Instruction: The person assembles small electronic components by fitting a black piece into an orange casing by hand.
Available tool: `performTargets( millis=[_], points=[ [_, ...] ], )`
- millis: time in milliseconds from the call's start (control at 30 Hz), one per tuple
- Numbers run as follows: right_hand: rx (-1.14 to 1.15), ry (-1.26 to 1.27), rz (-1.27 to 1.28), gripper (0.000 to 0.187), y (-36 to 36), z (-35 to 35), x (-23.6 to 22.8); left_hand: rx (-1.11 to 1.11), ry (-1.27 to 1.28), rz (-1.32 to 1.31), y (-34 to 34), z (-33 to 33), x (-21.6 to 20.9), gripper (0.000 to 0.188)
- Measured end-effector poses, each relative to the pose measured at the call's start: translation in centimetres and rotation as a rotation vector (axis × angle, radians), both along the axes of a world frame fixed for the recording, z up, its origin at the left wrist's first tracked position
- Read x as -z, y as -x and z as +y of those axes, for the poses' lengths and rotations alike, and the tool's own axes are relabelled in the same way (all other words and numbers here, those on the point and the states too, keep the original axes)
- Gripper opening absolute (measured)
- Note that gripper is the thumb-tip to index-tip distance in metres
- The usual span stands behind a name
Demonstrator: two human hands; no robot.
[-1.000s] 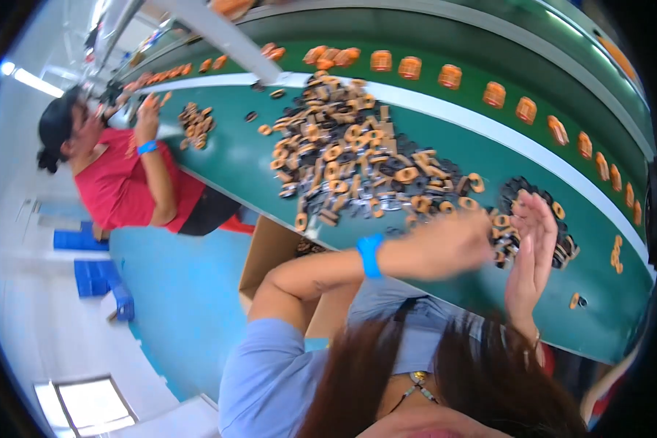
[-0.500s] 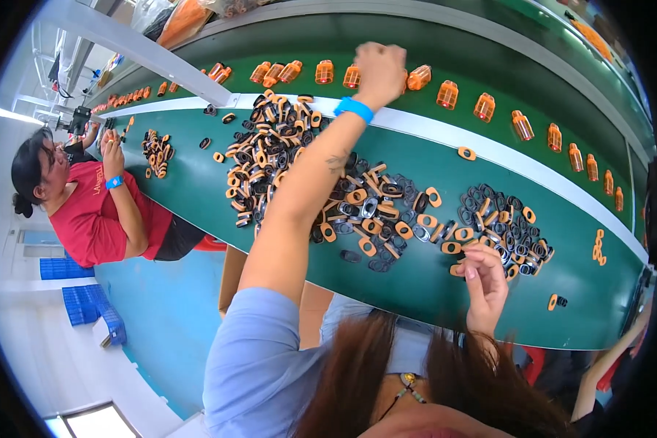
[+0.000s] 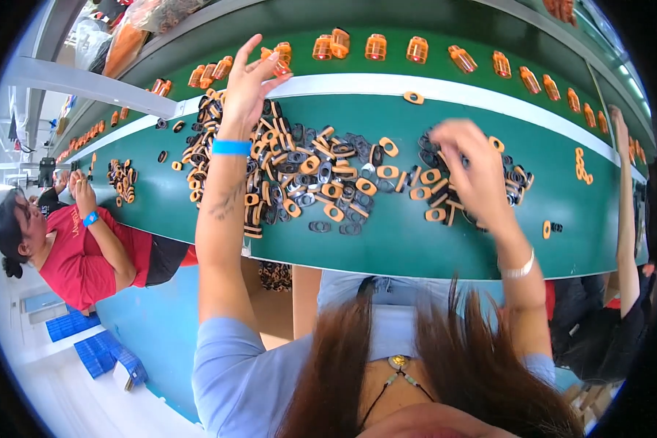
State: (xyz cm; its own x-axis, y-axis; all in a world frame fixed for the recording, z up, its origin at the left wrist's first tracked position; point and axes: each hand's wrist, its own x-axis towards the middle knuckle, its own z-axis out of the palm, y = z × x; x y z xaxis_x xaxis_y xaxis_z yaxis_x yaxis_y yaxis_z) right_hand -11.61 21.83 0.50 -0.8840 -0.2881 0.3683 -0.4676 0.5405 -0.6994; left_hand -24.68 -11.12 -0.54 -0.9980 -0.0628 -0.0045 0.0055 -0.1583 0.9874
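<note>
Left hand [image 3: 247,86] reaches far over the green surface [image 3: 387,241], fingers spread loose, grasping nothing, just by an orange cage-like part [image 3: 279,57] on the far belt strip. Right hand [image 3: 473,169] blurred over the right end of the pile of orange and black oval pieces [image 3: 306,175]; cannot tell if its fingers grip anything. Co-worker in red shirt [image 3: 80,252] sits far left.

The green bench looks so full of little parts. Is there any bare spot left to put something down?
Yes. The near edge of the green bench is bare below the big pile of orange and black parts. Another free patch lies between that pile and the small pile further left. It is crowded mid-bench, where the left hand hovers and the right hand reaches into parts.
</note>
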Motion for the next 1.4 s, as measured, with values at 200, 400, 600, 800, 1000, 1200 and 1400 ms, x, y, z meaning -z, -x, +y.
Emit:
performTargets(
  millis=[200,400,600,800,1000,1200,1400],
  points=[
    [0.035,-0.357,0.246,0.017,8.9,-1.9,5.0,0.238,-0.556,0.011,-10.7,4.1,-1.3,0.024],
    [-0.148,-0.021,-0.072,0.019,3.2,-2.9,2.6,0.305,-0.777,-0.123,-18.9,6.5,-0.9,0.047],
    [-0.143,-0.063,-0.053,0.024,-9.0,-2.6,4.0,0.2,-0.825,-0.292,-22.3,8.0,0.5,0.058],
    [0.02,-0.212,0.122,0.023,-11.1,-2.6,6.0,0.307,-0.675,-0.196,-23.9,9.2,1.3,0.043],
    [-0.092,-0.145,0.113,0.035,-11.4,-2.3,6.8,0.26,-0.578,-0.113,-24.6,10.4,2.1,0.036],
    [0.155,0.047,0.216,0.031,-13.2,1.0,5.2,0.221,-0.557,-0.163,-25.3,10.4,2.4,0.033],
    [0.47,0.614,-0.165,0.023,-13.4,4.1,6.5,0.184,-0.509,-0.203,-25.6,10.4,2.2,0.029]
  ],
)
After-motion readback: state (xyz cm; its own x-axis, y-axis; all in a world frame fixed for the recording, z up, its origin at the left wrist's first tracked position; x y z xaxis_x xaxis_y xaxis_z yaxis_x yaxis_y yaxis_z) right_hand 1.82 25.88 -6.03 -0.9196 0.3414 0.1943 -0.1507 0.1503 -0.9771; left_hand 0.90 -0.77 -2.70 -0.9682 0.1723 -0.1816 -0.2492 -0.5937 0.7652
